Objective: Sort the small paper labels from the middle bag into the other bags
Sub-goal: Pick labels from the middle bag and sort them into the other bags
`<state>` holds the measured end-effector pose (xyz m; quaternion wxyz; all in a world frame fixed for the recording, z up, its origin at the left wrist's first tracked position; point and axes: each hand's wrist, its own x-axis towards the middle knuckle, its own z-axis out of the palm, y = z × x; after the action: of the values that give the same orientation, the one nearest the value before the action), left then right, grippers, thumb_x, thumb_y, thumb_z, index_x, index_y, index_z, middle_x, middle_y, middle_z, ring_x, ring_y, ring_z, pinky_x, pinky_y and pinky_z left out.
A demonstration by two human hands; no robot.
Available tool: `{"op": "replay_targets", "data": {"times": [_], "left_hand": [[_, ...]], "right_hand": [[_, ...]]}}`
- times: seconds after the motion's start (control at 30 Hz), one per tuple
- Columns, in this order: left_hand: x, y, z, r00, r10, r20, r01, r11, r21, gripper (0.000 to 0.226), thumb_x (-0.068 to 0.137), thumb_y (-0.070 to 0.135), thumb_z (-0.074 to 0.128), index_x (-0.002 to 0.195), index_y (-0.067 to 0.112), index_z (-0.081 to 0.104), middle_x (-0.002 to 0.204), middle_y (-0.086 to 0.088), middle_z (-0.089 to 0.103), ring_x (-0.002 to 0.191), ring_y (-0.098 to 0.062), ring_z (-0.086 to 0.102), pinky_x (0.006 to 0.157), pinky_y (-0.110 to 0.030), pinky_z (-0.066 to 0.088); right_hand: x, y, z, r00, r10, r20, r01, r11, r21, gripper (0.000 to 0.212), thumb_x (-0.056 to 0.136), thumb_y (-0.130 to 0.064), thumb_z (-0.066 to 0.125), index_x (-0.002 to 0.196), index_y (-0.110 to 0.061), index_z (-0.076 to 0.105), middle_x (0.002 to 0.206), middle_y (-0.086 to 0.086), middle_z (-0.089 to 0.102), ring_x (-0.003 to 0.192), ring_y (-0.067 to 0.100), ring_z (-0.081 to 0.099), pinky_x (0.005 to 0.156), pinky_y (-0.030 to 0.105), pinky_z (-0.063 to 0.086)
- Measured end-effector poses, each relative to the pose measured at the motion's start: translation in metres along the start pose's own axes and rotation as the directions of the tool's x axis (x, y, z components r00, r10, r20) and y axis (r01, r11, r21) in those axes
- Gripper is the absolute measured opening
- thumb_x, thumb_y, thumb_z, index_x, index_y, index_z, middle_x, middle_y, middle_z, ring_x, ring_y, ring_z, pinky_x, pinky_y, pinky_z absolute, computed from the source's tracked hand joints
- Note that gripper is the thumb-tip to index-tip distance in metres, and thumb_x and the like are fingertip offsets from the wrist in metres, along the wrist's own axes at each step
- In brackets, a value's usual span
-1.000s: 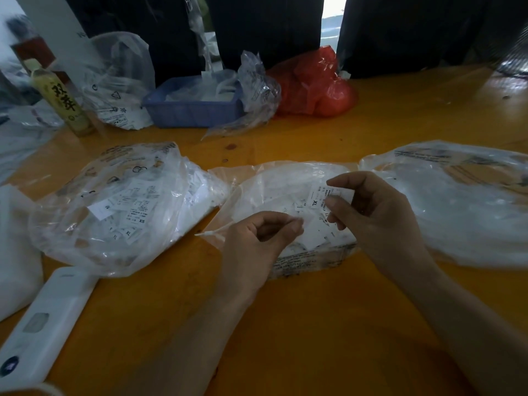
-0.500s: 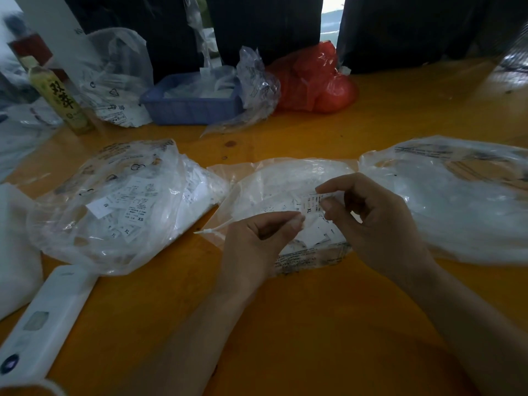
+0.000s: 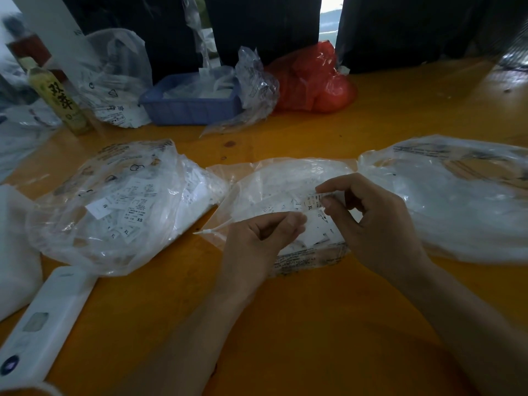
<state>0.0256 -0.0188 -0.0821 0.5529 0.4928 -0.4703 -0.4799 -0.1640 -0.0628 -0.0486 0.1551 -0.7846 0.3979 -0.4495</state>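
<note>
Three clear plastic bags lie in a row on the orange table. The middle bag (image 3: 274,184) holds small white paper labels and sits under both hands. My right hand (image 3: 374,224) pinches one label marked XL (image 3: 311,202) between thumb and forefinger, just above the bag. My left hand (image 3: 260,241) has curled fingers pinching the plastic of the middle bag at its near edge. The left bag (image 3: 114,204) shows several labels marked XS and XL through the plastic. The right bag (image 3: 457,201) looks whitish, with its contents unclear.
A white flat device (image 3: 45,321) lies at the near left beside white cloth (image 3: 14,247). At the back stand a drink bottle (image 3: 60,101), a blue tray (image 3: 191,104), crumpled clear bags (image 3: 114,78) and a red bag (image 3: 311,78). Dark-clothed people stand behind the table.
My right hand has drawn the XL label a little lower and toward my left hand, turning it on edge. My left hand stays put on the bag.
</note>
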Motion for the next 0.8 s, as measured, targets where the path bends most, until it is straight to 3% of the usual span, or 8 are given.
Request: {"op": "replay_targets", "data": {"times": [0.27, 0.43, 0.5, 0.63, 0.8], "left_hand": [[-0.0001, -0.0005, 0.0003, 1.000, 0.007, 0.012, -0.008, 0.996, 0.091, 0.024, 0.092, 0.042, 0.074, 0.110, 0.029, 0.083, 0.106, 0.004, 0.083, 0.104, -0.014, 0.079, 0.095, -0.028, 0.061], [-0.0005, 0.0010, 0.0010, 1.000, -0.013, 0.015, 0.011, 0.996, 0.091, 0.031, 0.090, 0.048, 0.076, 0.111, 0.027, 0.083, 0.106, 0.005, 0.083, 0.105, -0.013, 0.078, 0.095, -0.024, 0.060], [-0.0005, 0.0014, 0.0016, 0.999, -0.036, 0.005, 0.036, 0.998, 0.055, 0.030, 0.089, 0.045, 0.078, 0.110, 0.024, 0.084, 0.105, 0.003, 0.083, 0.102, -0.016, 0.079, 0.092, -0.023, 0.061], [-0.0003, 0.0032, 0.0022, 0.998, -0.061, -0.015, 0.061, 0.998, 0.010, 0.026, 0.086, 0.041, 0.079, 0.105, 0.024, 0.085, 0.102, -0.001, 0.083, 0.097, -0.019, 0.081, 0.086, -0.022, 0.062], [-0.0010, 0.0065, 0.0033, 0.999, -0.054, -0.009, 0.053, 0.998, -0.024, 0.026, 0.084, 0.041, 0.078, 0.103, 0.025, 0.085, 0.103, -0.002, 0.083, 0.100, -0.019, 0.080, 0.088, -0.023, 0.061]], "right_hand": [[-0.0002, 0.0017, 0.0004, 1.000, -0.018, 0.023, 0.018, 1.000, -0.020, 0.019, 0.095, -0.006, 0.069, 0.112, -0.013, 0.070, 0.096, -0.033, 0.053, 0.086, -0.018, 0.057, 0.073, 0.001, 0.043], [0.0005, 0.0034, -0.0002, 0.996, -0.033, 0.083, 0.038, 0.998, -0.058, 0.021, 0.095, -0.007, 0.069, 0.114, -0.015, 0.070, 0.094, -0.022, 0.059, 0.086, 0.000, 0.059, 0.077, 0.002, 0.043], [0.0013, 0.0040, -0.0012, 0.994, -0.046, 0.100, 0.053, 0.996, -0.070, 0.022, 0.095, -0.005, 0.069, 0.114, -0.014, 0.071, 0.096, -0.019, 0.060, 0.086, -0.001, 0.058, 0.077, 0.000, 0.043], [0.0025, 0.0033, -0.0047, 0.999, -0.016, 0.040, 0.017, 0.999, -0.030, 0.021, 0.097, -0.008, 0.065, 0.115, -0.017, 0.070, 0.095, -0.033, 0.055, 0.091, -0.004, 0.061, 0.074, 0.003, 0.045], [0.0032, 0.0022, -0.0049, 0.998, 0.037, 0.060, -0.036, 0.999, -0.006, 0.020, 0.098, -0.011, 0.064, 0.115, -0.020, 0.070, 0.093, -0.034, 0.055, 0.088, -0.007, 0.064, 0.074, 0.004, 0.047]]}}
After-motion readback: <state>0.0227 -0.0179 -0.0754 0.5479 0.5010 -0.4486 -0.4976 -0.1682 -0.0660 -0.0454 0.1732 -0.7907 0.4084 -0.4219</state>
